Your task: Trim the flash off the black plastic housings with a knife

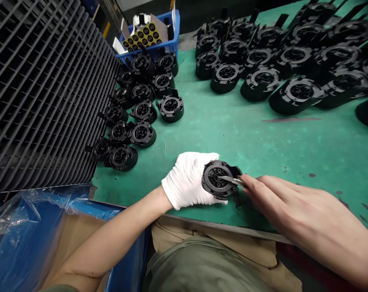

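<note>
Around us, black housings [142, 133] of the same round kind crowd the left edge of the green surface [196, 129], and a larger batch of black cups [263, 83] fills its far right corner. At the far edge, left of the middle, we see a blue bin [176, 34] with a yellow sheet [143, 37] of dark round labels in it. A grey slatted rack [44, 89] rises beside the left edge, and a blue crate [22, 259] under clear film sits off the near left corner — our left forearm reaches across it. The nearest pieces of both batches stand well apart from our hands.

Close to the near edge, about midway along, our gloved left hand [188, 180] has its fingers curled around one round black housing [212, 178], slotted face up. Our bare right hand [296, 207] pinches a thin metal blade [231, 179], its tip over the housing's centre — whether it touches, we cannot tell.
</note>
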`<state>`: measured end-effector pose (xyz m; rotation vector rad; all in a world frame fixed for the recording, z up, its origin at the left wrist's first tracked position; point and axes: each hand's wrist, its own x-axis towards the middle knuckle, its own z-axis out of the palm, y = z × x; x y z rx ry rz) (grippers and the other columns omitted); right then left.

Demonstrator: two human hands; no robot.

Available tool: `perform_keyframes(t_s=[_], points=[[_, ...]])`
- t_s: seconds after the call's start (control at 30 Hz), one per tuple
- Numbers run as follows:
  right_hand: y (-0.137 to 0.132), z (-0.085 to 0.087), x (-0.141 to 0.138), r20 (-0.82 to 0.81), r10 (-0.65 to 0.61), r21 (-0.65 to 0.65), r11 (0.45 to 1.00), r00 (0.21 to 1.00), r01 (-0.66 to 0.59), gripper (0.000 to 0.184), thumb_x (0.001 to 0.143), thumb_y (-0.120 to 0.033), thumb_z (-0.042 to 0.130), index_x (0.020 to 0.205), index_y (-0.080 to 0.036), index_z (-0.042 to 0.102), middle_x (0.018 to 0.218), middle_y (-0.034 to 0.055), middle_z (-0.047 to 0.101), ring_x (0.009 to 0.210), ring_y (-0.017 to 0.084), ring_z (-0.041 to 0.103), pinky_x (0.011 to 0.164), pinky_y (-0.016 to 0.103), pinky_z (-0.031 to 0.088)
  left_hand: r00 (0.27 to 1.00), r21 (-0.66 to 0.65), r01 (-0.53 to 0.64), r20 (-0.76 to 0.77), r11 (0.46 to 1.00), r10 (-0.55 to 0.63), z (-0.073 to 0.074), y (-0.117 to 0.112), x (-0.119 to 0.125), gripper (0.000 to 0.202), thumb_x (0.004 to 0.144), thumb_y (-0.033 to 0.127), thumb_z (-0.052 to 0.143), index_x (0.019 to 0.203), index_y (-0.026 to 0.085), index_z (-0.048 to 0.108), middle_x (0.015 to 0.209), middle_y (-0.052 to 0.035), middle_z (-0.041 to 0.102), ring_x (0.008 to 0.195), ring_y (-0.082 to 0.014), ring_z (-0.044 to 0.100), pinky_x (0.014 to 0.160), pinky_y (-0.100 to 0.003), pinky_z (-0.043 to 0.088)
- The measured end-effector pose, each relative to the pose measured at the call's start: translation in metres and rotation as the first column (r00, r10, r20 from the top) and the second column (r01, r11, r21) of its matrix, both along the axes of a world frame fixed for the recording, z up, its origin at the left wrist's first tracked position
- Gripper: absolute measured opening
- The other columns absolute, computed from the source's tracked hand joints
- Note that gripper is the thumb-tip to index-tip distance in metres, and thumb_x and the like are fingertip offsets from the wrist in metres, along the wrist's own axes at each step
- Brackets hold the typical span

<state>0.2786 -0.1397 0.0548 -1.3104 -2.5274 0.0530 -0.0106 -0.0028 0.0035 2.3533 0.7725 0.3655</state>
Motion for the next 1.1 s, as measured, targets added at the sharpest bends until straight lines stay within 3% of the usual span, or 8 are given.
perform_keyframes(t_s=[0.13, 0.23, 0.37, 0.47, 0.6, 0.7, 0.83, 1.1], points=[[-0.004, -0.006, -0.001, 0.032, 0.019, 0.03, 0.999, 0.999, -0.02, 0.066, 0.109, -0.005, 0.045, 0.169, -0.021, 0.067, 0.098, 0.0082, 0.081, 0.075, 0.029, 0.081, 0.06, 0.04, 0.062, 0.998, 0.031, 0.002, 0.056, 1.0, -0.003, -0.012, 0.0, -0.004, 0.101, 0.079, 0.105, 0.103, 0.136, 0.024, 0.082, 0.124, -0.0119, 0.091, 0.114, -0.0432, 0.095, 0.106, -0.057, 0.077], [-0.004, -0.012, 0.006, -0.023, -0.015, 0.067, 0.998, 1.0, 0.017, 0.051, 0.116, -0.011, 0.047, 0.159, -0.022, 0.073, 0.095, 0.0056, 0.077, 0.073, 0.028, 0.078, 0.059, 0.041, 0.057, 0.99, 0.106, -0.098, 0.108, 0.989, 0.087, -0.022, -0.011, -0.002, 0.124, 0.071, 0.111, 0.102, 0.151, 0.021, 0.077, 0.141, -0.0203, 0.09, 0.13, -0.0495, 0.093, 0.118, -0.066, 0.077], [0.009, -0.016, 0.034, -0.068, -0.072, 0.089, 0.993, 0.995, 0.078, 0.035, 0.129, -0.029, 0.057, 0.159, -0.024, 0.074, 0.104, 0.0033, 0.078, 0.076, 0.023, 0.075, 0.064, 0.038, 0.054, 0.969, 0.153, -0.221, 0.144, 0.963, 0.2, -0.026, -0.029, 0.002, 0.129, 0.076, 0.097, 0.108, 0.17, 0.02, 0.066, 0.155, -0.0254, 0.086, 0.147, -0.0542, 0.088, 0.128, -0.073, 0.074], [0.03, -0.014, 0.052, -0.02, -0.088, 0.137, 0.987, 0.996, 0.089, 0.033, 0.133, -0.036, 0.057, 0.159, -0.024, 0.075, 0.105, 0.0027, 0.075, 0.079, 0.023, 0.072, 0.067, 0.039, 0.051, 0.978, 0.167, -0.08, 0.206, 0.983, 0.045, -0.016, -0.021, -0.006, 0.117, 0.097, 0.071, 0.099, 0.187, 0.016, 0.05, 0.168, -0.0282, 0.083, 0.158, -0.0519, 0.084, 0.135, -0.07, 0.072], [0.061, -0.006, 0.05, 0.034, 0.083, 0.167, 0.982, 0.996, -0.087, 0.034, 0.136, -0.031, 0.049, 0.152, -0.019, 0.077, 0.101, 0.0026, 0.072, 0.081, 0.023, 0.071, 0.07, 0.038, 0.052, 0.95, 0.122, 0.205, 0.213, 0.971, -0.228, -0.001, 0.009, -0.029, 0.097, 0.115, 0.046, 0.081, 0.198, 0.02, 0.038, 0.187, -0.0271, 0.074, 0.172, -0.0463, 0.078, 0.143, -0.064, 0.067], [0.078, -0.001, 0.04, 0.057, 0.176, 0.19, 0.964, 0.983, -0.184, 0.039, 0.136, -0.028, 0.046, 0.142, -0.014, 0.082, 0.092, 0.0019, 0.068, 0.076, 0.022, 0.067, 0.067, 0.039, 0.049, 0.962, 0.054, 0.207, 0.169, 0.977, -0.213, -0.005, 0.021, -0.033, 0.1, 0.115, 0.065, 0.088, 0.195, 0.021, 0.046, 0.18, -0.0279, 0.079, 0.164, -0.0498, 0.083, 0.14, -0.067, 0.069], [0.092, 0.004, 0.034, 0.067, 0.254, 0.151, 0.953, 0.965, -0.262, 0.045, 0.134, -0.02, 0.042, 0.138, -0.016, 0.087, 0.092, 0.0032, 0.07, 0.075, 0.023, 0.067, 0.068, 0.04, 0.049, 0.978, 0.005, 0.189, 0.094, 0.982, -0.188, -0.021, 0.02, -0.023, 0.14, 0.084, 0.107, 0.102, 0.185, 0.019, 0.059, 0.16, -0.027, 0.09, 0.141, -0.0543, 0.092, 0.128, -0.071, 0.075], [0.11, 0.009, 0.038, 0.111, 0.38, 0.063, 0.919, 0.918, -0.389, 0.06, 0.119, 0.005, 0.035, 0.146, -0.016, 0.085, 0.095, 0.0046, 0.075, 0.079, 0.024, 0.066, 0.076, 0.042, 0.05, 0.979, 0.05, 0.171, 0.106, 0.984, -0.175, -0.023, 0.016, -0.025, 0.145, 0.085, 0.115, 0.093, 0.188, 0.019, 0.058, 0.157, -0.0256, 0.091, 0.134, -0.0488, 0.094, 0.127, -0.066, 0.074]])
